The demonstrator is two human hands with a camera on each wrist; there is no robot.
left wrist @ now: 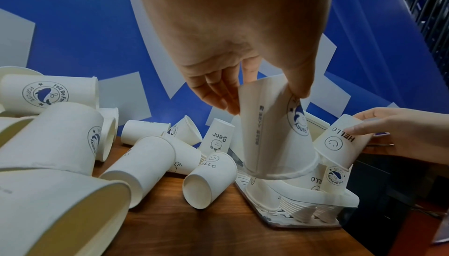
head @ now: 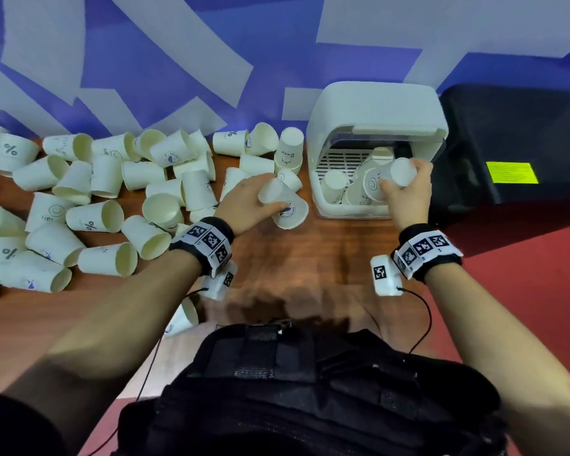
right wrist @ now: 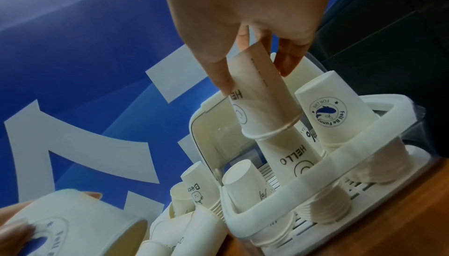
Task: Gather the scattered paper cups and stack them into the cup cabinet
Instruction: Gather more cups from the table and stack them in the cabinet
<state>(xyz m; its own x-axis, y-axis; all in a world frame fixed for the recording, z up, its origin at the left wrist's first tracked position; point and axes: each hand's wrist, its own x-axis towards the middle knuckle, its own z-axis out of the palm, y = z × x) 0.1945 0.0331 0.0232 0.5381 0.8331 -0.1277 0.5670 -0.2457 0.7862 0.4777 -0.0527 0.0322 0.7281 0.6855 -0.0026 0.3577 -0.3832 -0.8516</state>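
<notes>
Overhead, the left hand (head: 244, 200) reaches forward and grips an upturned whale-logo cup (head: 285, 205) above the wooden surface (head: 326, 258), beside the scattered cups (head: 96, 199). The right hand (head: 405, 189) holds a HELLO cup (head: 399, 172) inside the open white cup cabinet (head: 375, 106).

From the left wrist, the fingers (left wrist: 218, 93) curl round a cup reading "Fell Be Funny".

From the right wrist, thumb and fingers (right wrist: 289, 62) pinch the cup over a "HELLO" stack (right wrist: 294, 156).
</notes>
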